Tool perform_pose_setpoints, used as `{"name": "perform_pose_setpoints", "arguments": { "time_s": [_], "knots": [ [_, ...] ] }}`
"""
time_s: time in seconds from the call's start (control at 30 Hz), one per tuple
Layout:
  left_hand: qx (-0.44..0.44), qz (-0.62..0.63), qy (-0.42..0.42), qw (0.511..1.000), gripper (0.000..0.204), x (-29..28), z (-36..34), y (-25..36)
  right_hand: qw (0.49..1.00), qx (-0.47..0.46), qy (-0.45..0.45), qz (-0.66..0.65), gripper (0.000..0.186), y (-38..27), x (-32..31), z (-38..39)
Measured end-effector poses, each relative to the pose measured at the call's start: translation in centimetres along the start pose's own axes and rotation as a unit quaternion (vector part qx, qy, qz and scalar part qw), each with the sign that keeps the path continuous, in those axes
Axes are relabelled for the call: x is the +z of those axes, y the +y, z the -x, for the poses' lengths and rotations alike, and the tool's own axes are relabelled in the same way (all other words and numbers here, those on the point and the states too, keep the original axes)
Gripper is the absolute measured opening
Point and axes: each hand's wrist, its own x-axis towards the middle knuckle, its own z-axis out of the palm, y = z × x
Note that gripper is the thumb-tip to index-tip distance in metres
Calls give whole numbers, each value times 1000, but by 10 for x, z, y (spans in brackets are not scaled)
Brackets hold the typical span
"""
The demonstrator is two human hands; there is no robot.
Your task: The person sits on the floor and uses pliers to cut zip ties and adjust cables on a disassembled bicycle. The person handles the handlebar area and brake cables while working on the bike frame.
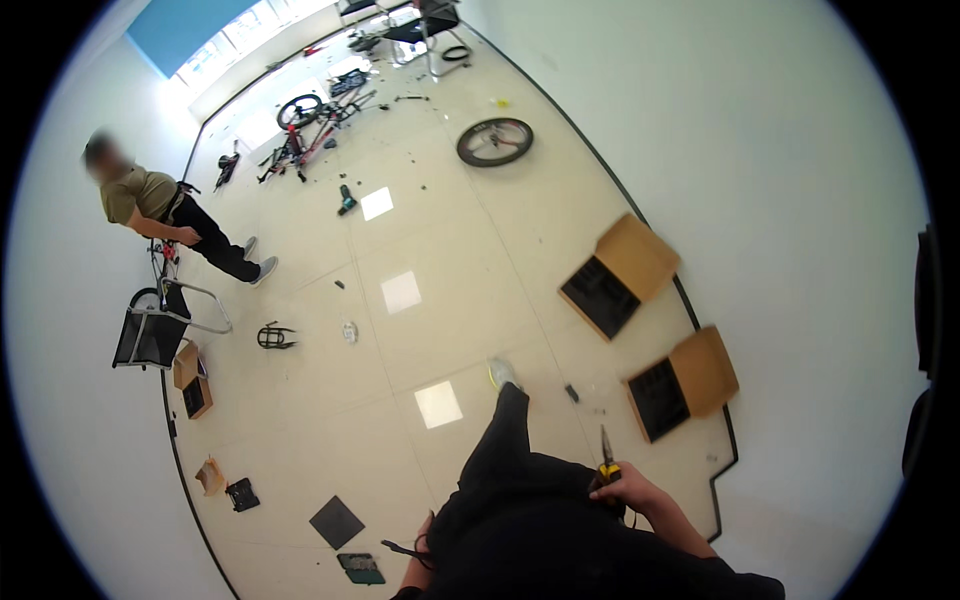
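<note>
My right hand [628, 487] is closed around long-nose pliers [607, 462] with yellow and black handles. Their slim jaws point away from me, beside my right thigh. Low at my left side, my left hand [424, 543] is partly hidden by my dark clothing. A thin, dark, curved piece [400, 549] sticks out from it to the left; its kind cannot be made out. One leg is stretched forward, with a light shoe [503, 374] on the tiled floor. Right of that shoe lies a small dark block [572, 393].
Two opened cardboard boxes [640, 255] with black inserts lie along the right wall. A loose wheel [495, 142], bicycle parts [300, 145] and a cordless drill [347, 200] are farther off. Left stand a person [150, 195] and a chair [155, 335]; a black rack [276, 336] lies nearer.
</note>
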Motion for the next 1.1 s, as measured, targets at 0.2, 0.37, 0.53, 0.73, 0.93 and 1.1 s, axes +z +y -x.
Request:
{"name": "perform_pose_setpoints", "arguments": {
  "time_s": [0.2, 0.37, 0.53, 0.73, 0.93, 1.1],
  "knots": [
    [34, 119, 37, 992, 57, 189, -66, 103, 996, -17, 56, 60, 30, -188, -51, -101],
    [75, 14, 121, 990, 43, 232, -123, 187, 955, -62, 253, 144, 37, -248, -132, -221],
    [126, -82, 159, 976, 33, 357, -203, 296, 917, 99, 362, 135, 39, -288, -236, -389],
    [82, -71, 195, 975, 41, 490, -313, 421, 910, 237, 315, 129, 21, -367, -312, -603],
    [124, -31, 224, 966, 46, 546, -390, 517, 955, 21, 213, 207, 33, -653, -259, -757],
    [159, 40, 196, 967, 48, 597, -458, 598, 937, -29, 121, 325, 36, -837, -230, -871]
  ]
}}
